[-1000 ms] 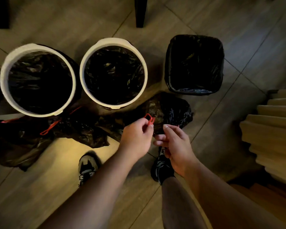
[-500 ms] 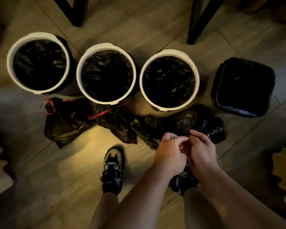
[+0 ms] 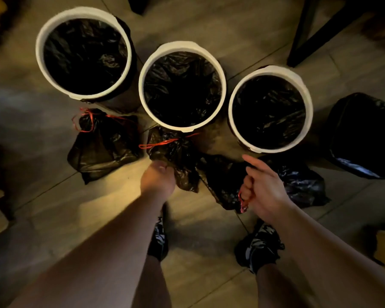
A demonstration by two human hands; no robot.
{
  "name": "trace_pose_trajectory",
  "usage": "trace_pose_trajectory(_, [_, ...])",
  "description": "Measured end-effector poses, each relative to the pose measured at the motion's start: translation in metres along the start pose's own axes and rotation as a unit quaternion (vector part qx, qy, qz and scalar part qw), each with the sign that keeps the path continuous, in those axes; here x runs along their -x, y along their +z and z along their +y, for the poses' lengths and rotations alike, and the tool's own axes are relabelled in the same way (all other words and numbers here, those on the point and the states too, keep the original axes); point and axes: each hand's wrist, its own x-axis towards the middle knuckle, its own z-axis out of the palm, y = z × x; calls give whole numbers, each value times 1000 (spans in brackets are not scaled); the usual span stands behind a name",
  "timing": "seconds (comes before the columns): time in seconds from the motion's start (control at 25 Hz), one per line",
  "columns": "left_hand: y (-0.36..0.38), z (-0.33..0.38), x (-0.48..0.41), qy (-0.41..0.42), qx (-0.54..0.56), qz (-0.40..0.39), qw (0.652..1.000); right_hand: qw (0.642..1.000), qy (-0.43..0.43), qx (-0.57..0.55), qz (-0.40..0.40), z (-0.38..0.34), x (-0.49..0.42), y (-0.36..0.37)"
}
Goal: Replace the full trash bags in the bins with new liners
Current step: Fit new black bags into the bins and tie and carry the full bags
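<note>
Three round white-rimmed bins (image 3: 182, 46), each lined in black plastic, stand in a row across the upper frame, with a square black-lined bin (image 3: 360, 130) at the right edge. Tied black trash bags lie on the floor (image 3: 53, 218) just below. The right hand (image 3: 263, 187) curls round the red drawstring (image 3: 242, 202) of the rightmost black bag (image 3: 298, 181). The left hand (image 3: 157, 180), blurred, is bunched against the middle black bag (image 3: 178, 152); I cannot tell whether it grips.

The left hand (image 3: 157, 178) is blurred, its fingers hidden.
</note>
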Motion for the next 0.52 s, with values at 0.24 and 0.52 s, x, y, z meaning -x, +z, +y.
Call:
trace_pose_trajectory(0.24, [-28, 6, -92, 199, -132, 13, 971, 992, 24, 114, 58, 29, -72, 75])
trace_pose_trajectory(0.52, [-14, 2, -140, 256, -230, -71, 936, 959, -20, 282, -3, 31, -164, 112])
